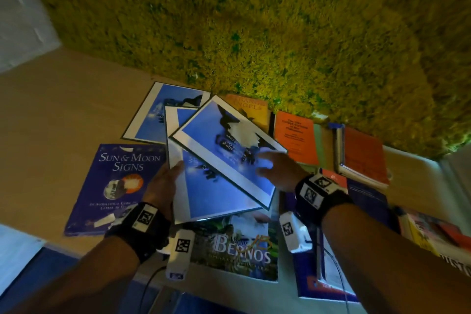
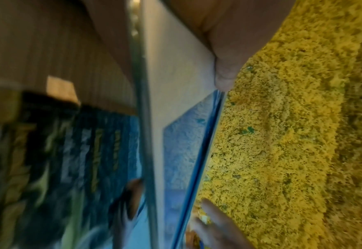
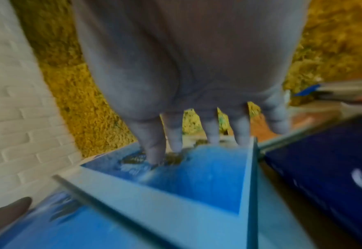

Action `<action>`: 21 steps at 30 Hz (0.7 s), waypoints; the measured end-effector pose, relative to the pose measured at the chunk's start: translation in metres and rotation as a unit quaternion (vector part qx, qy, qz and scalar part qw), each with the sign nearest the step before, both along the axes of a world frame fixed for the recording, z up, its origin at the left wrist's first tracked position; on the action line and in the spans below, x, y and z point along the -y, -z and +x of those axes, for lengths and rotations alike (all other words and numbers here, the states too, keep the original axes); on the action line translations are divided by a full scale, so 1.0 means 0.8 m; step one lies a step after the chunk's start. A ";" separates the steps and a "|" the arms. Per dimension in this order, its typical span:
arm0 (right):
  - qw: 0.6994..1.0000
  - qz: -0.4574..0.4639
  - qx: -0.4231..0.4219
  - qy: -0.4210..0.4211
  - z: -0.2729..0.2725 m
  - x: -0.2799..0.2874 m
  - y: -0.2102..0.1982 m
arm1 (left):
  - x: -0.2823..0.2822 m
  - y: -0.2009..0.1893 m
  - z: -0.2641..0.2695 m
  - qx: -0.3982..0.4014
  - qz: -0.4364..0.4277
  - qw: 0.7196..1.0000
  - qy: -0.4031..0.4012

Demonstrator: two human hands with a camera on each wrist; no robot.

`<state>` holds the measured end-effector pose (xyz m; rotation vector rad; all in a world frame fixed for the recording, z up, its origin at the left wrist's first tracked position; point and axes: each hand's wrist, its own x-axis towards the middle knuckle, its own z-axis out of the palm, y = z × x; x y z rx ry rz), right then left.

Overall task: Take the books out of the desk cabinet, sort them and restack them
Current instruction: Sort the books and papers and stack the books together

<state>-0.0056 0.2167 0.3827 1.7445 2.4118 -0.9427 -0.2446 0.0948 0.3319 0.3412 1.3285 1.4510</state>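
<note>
Two matching blue booklets with white borders lie crossed over each other at the middle of the desk (image 1: 63,109). My left hand (image 1: 165,178) pinches the lower blue booklet (image 1: 216,199) at its left edge; the left wrist view has the thumb (image 2: 224,72) on its white border (image 2: 175,75). My right hand (image 1: 272,166) rests flat on the upper blue booklet (image 1: 216,140), fingers spread and straight. In the right wrist view the fingertips (image 3: 152,151) press on that cover (image 3: 197,176). A third blue booklet (image 1: 155,112) lies behind.
A purple Sun & Moon Signs book (image 1: 114,181) lies at the left and a Bernos book (image 1: 237,247) at the front. Orange books (image 1: 295,135) and a spiral notebook (image 1: 362,155) sit by the moss wall (image 1: 254,20). More books (image 1: 433,234) lie at the right.
</note>
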 end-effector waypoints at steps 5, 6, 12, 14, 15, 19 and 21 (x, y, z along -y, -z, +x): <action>0.993 -0.053 0.016 -0.103 -0.025 0.036 0.033 | -0.010 0.028 0.008 -0.023 0.009 1.000 -0.004; 0.992 -0.040 0.013 -0.122 -0.035 0.043 0.038 | -0.012 0.031 0.009 -0.026 0.003 1.000 -0.004; 0.980 -0.050 -0.090 -0.169 -0.053 0.042 0.012 | -0.008 0.000 0.000 -0.011 -0.006 1.000 0.008; 0.990 0.060 -0.109 -0.066 -0.046 0.018 0.009 | -0.011 -0.004 -0.028 -0.010 -0.022 0.999 0.023; 0.991 0.083 -0.106 0.000 -0.043 0.009 0.004 | -0.018 0.002 -0.045 -0.035 -0.032 0.999 0.023; 0.950 -0.146 -0.247 0.126 -0.061 -0.003 0.016 | -0.040 -0.031 -0.088 -0.062 -0.021 0.998 0.012; 0.867 -0.247 -0.400 0.167 -0.081 -0.006 0.024 | -0.062 -0.052 -0.109 -0.086 -0.003 0.996 0.007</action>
